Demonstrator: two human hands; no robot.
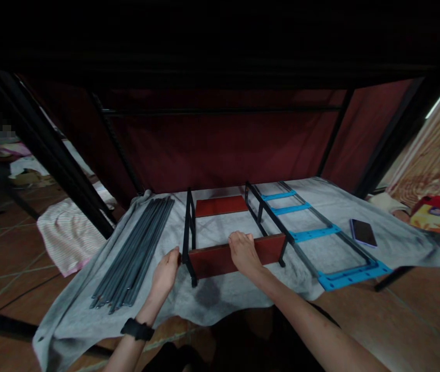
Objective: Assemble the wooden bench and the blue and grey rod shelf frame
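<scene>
A dark red cloth (223,144) hangs behind everything, and in front of it spreads a table draped in grey cloth (330,199). On the right lies a grey frame with blue crosspieces (315,234); just beside it, mid-table and close to the person, stands the rack (270,213), black sides joined by two reddish-brown boards. It looks fairly light to me but stiff, wide enough to want both hands, and likely to twist if its joints are loose. I'd take it by the black side bars, since the boards' flat faces may be slippery. To its left sits a bundle of grey rods (134,253). The front board (208,264) is the longer-looking one, and the right hand (244,253) is grasping its top edge, fingers bent over. The left hand (167,268) curls at the rack's front left corner, something small and dark by its fingertips; whether it grips that or merely touches the corner, I can't tell. A phone (363,232) lies far right.
</scene>
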